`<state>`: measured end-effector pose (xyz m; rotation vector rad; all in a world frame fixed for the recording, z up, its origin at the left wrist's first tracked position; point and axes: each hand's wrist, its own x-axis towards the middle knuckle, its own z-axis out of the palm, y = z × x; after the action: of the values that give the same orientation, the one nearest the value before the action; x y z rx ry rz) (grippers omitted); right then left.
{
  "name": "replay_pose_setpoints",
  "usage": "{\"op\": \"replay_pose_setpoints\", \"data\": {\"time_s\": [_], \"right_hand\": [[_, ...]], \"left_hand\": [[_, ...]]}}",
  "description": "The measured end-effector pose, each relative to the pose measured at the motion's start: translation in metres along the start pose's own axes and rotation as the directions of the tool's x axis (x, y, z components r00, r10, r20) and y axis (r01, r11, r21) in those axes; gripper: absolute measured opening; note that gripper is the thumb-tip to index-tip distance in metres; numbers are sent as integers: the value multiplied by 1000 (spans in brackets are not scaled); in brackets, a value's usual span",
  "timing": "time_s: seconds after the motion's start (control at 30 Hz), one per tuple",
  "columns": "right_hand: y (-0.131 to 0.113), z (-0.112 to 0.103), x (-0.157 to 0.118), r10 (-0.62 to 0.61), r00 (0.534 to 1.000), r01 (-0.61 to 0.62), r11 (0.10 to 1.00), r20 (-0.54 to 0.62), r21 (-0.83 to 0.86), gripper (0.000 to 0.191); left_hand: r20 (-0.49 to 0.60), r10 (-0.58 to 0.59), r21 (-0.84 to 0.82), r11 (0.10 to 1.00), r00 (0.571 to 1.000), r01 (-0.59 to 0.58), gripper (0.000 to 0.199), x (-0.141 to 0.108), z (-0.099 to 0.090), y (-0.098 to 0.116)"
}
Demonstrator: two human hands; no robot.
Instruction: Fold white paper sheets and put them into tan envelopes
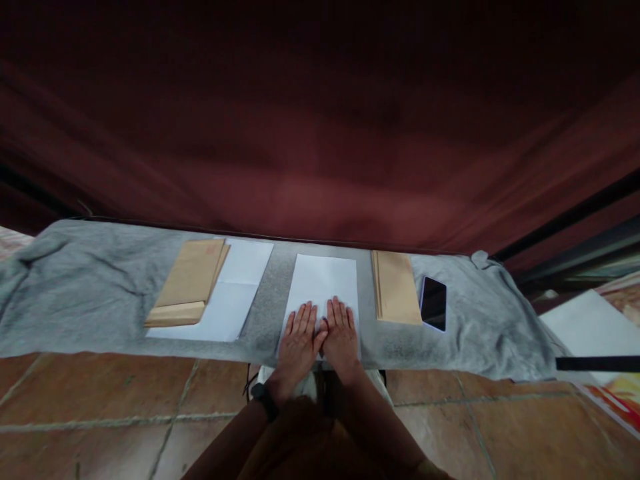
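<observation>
A sheet of white paper (pixel 326 275) lies in the middle of the grey cloth. My left hand (pixel 299 341) rests flat on its lower part, palm down, fingers stretched forward. Beside it my right hand (pixel 341 337) lies flat on the same sheet, and the thumbs meet or nearly meet between them. Neither hand grips anything. Brown envelopes (pixel 189 277) lie to the left, partly over more white paper (pixel 244 270) with a crease across it. To the right of the sheet is another stack of brown envelopes (pixel 399 287).
A phone (pixel 433 304) with a dark screen lies right of the right-hand envelopes. The grey cloth (pixel 90 287) covers a long, narrow surface, wrinkled at both ends. A dark red curtain (pixel 320 147) rises behind it. White paper (pixel 590 327) shows at the far right, above the tiled floor (pixel 220 393).
</observation>
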<state>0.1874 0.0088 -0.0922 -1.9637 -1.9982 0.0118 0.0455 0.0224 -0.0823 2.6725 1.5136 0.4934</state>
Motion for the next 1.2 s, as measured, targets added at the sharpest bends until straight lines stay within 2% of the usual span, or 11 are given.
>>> {"op": "replay_pose_setpoints", "data": {"time_s": [0.23,0.43,0.53,0.63,0.7,0.87,1.2], "right_hand": [[26,-11,-21,60,994,-64,997,-89,-43,56],[47,-12,-32,104,986,-113,992,-127,-62,56],[52,-12,-31,93,986,-102,993,-136,-60,55],[54,-12,-27,94,985,-102,993,-144,-51,55],[54,-12,-22,104,984,-111,993,-147,-41,55],[49,-16,-9,121,983,-127,991,-136,-35,56],[8,-18,6,39,999,-38,999,-21,35,52]], "left_hand": [[-21,-43,49,998,999,44,68,-7,-7,-27],[-71,-11,57,998,997,15,69,-21,-12,-48],[-35,129,64,990,991,-127,70,-28,-22,-49],[46,321,76,943,946,-324,62,-33,-27,-43],[76,352,85,930,933,-358,55,-32,-26,-40],[75,290,47,955,954,-294,50,-25,-24,-32],[86,186,55,980,979,-191,53,-19,-21,-22]]}}
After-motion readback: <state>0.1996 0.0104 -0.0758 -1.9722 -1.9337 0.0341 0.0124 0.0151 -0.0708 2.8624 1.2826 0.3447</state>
